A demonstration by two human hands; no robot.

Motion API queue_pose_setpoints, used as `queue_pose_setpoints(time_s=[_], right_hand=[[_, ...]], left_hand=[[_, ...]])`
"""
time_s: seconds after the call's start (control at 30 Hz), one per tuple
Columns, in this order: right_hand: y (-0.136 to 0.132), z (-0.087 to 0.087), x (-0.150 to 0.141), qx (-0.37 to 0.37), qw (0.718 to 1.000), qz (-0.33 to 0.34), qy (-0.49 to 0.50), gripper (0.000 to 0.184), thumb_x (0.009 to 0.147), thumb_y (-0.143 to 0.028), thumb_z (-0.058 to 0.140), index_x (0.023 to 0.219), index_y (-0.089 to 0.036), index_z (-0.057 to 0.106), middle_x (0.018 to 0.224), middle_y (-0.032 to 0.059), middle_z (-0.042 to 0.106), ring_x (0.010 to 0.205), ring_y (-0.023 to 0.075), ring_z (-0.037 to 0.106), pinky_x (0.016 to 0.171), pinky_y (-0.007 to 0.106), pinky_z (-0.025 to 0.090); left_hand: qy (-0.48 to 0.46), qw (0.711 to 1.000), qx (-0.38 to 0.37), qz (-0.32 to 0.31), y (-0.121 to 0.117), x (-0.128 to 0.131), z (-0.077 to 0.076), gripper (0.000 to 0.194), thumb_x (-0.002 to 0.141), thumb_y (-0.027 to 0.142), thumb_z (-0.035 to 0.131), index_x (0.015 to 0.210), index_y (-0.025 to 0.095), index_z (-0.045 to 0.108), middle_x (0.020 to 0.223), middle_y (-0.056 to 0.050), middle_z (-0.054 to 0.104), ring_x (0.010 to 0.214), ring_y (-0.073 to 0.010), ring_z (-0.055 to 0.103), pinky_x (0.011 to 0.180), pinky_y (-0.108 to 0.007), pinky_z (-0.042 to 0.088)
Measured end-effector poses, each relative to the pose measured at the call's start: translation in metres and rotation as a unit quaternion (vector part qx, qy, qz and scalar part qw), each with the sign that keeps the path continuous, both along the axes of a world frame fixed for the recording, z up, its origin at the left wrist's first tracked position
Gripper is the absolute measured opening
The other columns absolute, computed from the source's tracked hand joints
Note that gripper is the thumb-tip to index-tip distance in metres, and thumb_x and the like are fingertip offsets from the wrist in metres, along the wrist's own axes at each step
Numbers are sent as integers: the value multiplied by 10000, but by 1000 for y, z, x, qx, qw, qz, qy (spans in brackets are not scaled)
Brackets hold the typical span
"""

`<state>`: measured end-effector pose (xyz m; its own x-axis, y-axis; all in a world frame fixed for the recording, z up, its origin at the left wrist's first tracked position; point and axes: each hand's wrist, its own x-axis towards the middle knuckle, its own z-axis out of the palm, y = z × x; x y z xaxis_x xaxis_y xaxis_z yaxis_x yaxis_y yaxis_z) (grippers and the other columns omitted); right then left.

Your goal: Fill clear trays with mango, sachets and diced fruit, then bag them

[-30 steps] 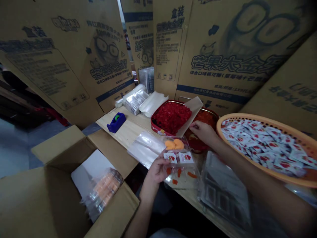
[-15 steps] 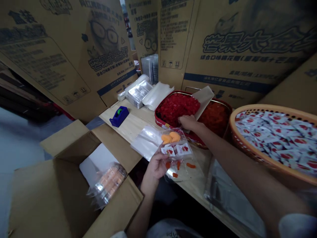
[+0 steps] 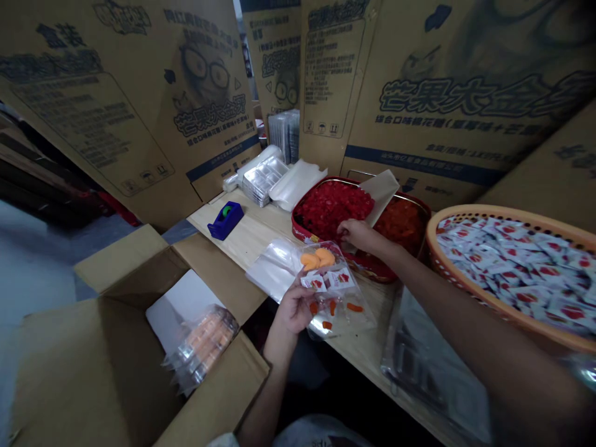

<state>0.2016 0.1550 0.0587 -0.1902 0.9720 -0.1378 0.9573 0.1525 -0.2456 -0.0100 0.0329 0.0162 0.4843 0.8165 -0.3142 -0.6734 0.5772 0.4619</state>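
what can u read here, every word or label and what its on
"芒果大金牙" on the left carton
"盒装" higher on that carton
"综合口味棉花糖(草莓味+芒果味)" on the right carton
Small print on the cartons and markings on the sachets in the basket: too small to read

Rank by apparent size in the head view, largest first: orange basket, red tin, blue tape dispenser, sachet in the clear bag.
orange basket (nearer the camera, so unsure against the tin)
red tin
blue tape dispenser
sachet
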Motion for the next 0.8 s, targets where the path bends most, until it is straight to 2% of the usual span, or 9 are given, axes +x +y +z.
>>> queue_pose_setpoints(time_s=[0.1, 0.2, 0.27, 0.33, 0.4, 0.5, 0.63, 0.8], right_hand=[[-22, 18, 12, 2, 991, -36, 132, 203, 773, -161, 506, 948, -144, 607, 914, 54, 643, 825, 140, 587, 721, 225, 444], [-54, 34, 20, -43, 941, -62, 330, 236, 717, -312, 593, 897, -161, 596, 827, 27, 637, 760, 142, 576, 693, 252, 456], [-79, 43, 19, -93, 915, -52, 388, 334, 651, -413, 648, 873, -170, 595, 809, 22, 632, 748, 146, 569, 688, 264, 451], [-104, 49, 12, -145, 906, -27, 397, 368, 619, -455, 662, 849, -176, 596, 807, 18, 628, 751, 148, 566, 690, 268, 444], [-125, 52, 0, -184, 906, 5, 382, 316, 641, -434, 640, 821, -179, 592, 785, 9, 620, 736, 144, 559, 679, 267, 440], [-145, 51, -17, -189, 918, 39, 347, 176, 673, -320, 600, 772, -175, 584, 746, 5, 608, 697, 134, 535, 648, 257, 426], [-154, 48, -24, -165, 935, 45, 309, 89, 674, -228, 572, 740, -170, 590, 725, 1, 591, 678, 126, 511, 630, 247, 406], [-142, 51, -9, -123, 935, 7, 332, 151, 695, -281, 583, 798, -173, 612, 739, 3, 607, 687, 134, 534, 633, 250, 432]], left_hand=[[-3, 1000, 1, 2, 1, 1, -1, 644, 559, 13, 562, 1154, 256, 527, 875, 8, 641, 739, -143, 605, 805, -362, 469], [5, 1000, -5, 4, 1, 1, -1, 623, 567, 19, 574, 1140, 259, 536, 894, 4, 641, 782, -159, 609, 797, -361, 467], [10, 1000, -9, 5, 2, 2, -1, 616, 568, 23, 583, 1131, 270, 543, 870, 13, 637, 761, -153, 606, 795, -363, 465], [14, 1000, -7, 1, 2, 3, -1, 610, 567, 27, 586, 1125, 271, 550, 841, 18, 633, 740, -151, 604, 801, -374, 464], [12, 1000, 3, -5, 1, 5, 0, 607, 564, 31, 586, 1124, 262, 553, 839, 14, 636, 744, -158, 607, 802, -383, 466], [-1, 1000, 13, -9, 0, 9, 2, 612, 562, 28, 584, 1129, 254, 547, 887, 3, 648, 788, -173, 617, 791, -377, 476], [-10, 1000, 16, -14, -2, 10, 3, 608, 571, 18, 574, 1131, 252, 534, 933, -1, 655, 815, -177, 626, 759, -349, 491], [-12, 1000, 0, -18, -3, 10, 2, 606, 575, 15, 574, 1129, 253, 527, 918, -2, 653, 790, -169, 626, 708, -317, 495]])
